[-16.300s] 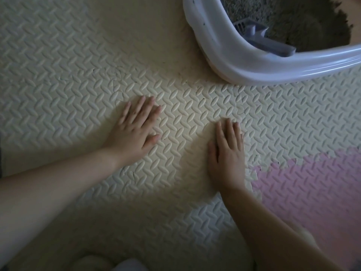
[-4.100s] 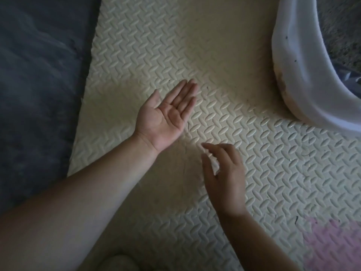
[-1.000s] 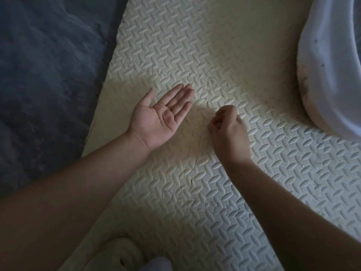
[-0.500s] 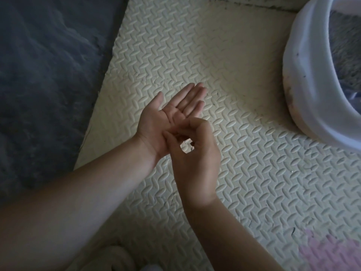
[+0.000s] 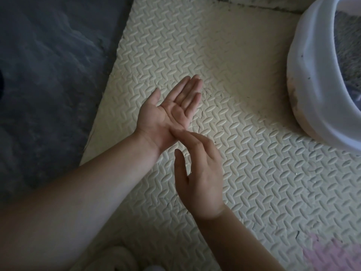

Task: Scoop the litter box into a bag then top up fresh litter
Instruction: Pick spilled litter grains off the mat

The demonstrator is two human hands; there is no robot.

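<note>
Though apart, litter box (image 5: 312, 75) beyond hands (image 5: 170, 112) (image 5: 199, 178)

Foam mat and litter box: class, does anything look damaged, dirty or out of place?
Yes. The cream foam mat is cracked beside the left hand and near the pink tile. The litter box has brownish stains low on its outer wall.

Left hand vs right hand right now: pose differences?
Left hand is palm up, fingers straight and together; right hand shows its back, fingers loosely bent. Left hand sits farther out; right hand is nearer, its fingertips at the heel of the left palm. Both hold nothing, over the cream foam mat.
</note>
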